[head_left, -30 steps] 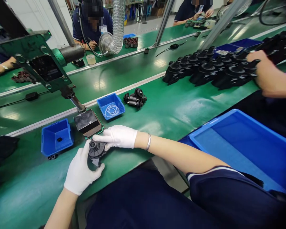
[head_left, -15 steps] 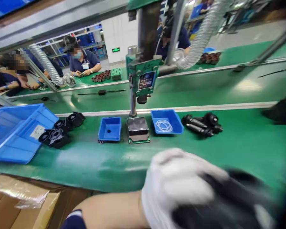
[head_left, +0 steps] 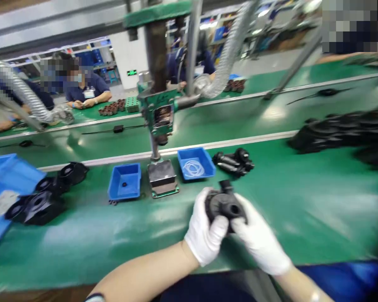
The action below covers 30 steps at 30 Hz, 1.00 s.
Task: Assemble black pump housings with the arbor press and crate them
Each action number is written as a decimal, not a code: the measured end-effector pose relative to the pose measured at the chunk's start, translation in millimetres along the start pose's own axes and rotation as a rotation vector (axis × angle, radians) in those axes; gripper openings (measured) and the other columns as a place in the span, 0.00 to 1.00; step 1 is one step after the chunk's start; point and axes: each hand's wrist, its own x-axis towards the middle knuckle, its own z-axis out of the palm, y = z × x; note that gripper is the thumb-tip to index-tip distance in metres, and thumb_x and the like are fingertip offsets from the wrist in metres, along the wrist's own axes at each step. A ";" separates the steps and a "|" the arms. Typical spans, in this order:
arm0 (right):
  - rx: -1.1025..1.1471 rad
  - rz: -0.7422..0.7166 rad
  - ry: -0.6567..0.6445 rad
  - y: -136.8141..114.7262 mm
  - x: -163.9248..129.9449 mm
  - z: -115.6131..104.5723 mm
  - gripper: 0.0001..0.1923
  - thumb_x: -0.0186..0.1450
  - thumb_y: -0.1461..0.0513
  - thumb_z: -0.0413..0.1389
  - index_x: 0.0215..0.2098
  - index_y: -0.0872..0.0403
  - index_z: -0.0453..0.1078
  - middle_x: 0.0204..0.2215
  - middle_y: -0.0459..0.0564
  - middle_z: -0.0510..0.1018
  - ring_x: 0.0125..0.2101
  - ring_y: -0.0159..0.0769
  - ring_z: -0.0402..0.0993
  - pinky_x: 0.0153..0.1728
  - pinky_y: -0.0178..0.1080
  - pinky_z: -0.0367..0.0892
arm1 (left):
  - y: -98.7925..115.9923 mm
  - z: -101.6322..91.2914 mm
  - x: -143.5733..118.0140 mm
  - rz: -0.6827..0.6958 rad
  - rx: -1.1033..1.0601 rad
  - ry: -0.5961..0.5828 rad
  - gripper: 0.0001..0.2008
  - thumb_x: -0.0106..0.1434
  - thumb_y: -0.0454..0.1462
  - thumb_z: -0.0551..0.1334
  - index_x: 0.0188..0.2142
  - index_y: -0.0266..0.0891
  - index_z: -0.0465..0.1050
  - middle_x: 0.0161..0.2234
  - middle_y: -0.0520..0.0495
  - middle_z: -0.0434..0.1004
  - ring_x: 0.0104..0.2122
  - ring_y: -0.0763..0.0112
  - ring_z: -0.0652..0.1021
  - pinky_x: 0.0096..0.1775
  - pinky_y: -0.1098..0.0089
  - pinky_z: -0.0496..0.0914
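Between my two white-gloved hands is a round black plastic housing (head_left: 222, 205) with a short round spout facing me and a small block sticking up at its far edge. My left hand (head_left: 204, 230) wraps its left side, thumb pressed on the front. On the right side my right hand (head_left: 255, 230) grips it the same way, its thumb near the spout. The housing is held above the green work surface (head_left: 164, 239), close to the near edge. Its underside is hidden by my hands.
A bench press (head_left: 157, 113) stands over a metal block (head_left: 161, 173). Beside it are a blue bin with a small black ring (head_left: 124, 193) and a blue bin with clear tubing (head_left: 197, 163). Black cylindrical parts (head_left: 234, 162) lie rightward; black housings (head_left: 40, 205) lie left. Co-workers sit opposite.
The view has swung to the right. My left hand, blurred at lower right before, is now clear near the middle, and both hands now show around the black housing.
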 end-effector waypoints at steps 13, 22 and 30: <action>-0.626 0.275 0.293 17.3 5.4 -72.1 0.38 0.57 0.55 0.60 0.63 0.52 0.55 0.55 0.58 0.70 0.53 0.51 0.70 0.52 0.48 0.68 | -65.4 16.7 -3.7 -0.252 -0.004 -0.460 0.32 0.70 0.53 0.44 0.68 0.44 0.47 0.71 0.51 0.43 0.69 0.62 0.47 0.68 0.59 0.37; -0.698 0.293 0.667 86.7 88.9 -207.8 0.23 0.65 0.59 0.51 0.56 0.62 0.59 0.57 0.69 0.65 0.56 0.53 0.64 0.57 0.53 0.60 | -69.8 11.6 0.8 -0.356 -0.146 -0.433 0.29 0.70 0.53 0.45 0.65 0.45 0.58 0.68 0.47 0.53 0.67 0.61 0.55 0.68 0.58 0.46; -0.650 -0.155 0.289 43.5 91.7 -83.9 0.19 0.66 0.61 0.51 0.55 0.52 0.68 0.54 0.52 0.72 0.56 0.42 0.66 0.59 0.46 0.61 | -57.6 15.6 0.5 -0.289 0.062 -0.465 0.27 0.71 0.50 0.45 0.62 0.42 0.63 0.65 0.43 0.60 0.64 0.59 0.62 0.67 0.52 0.51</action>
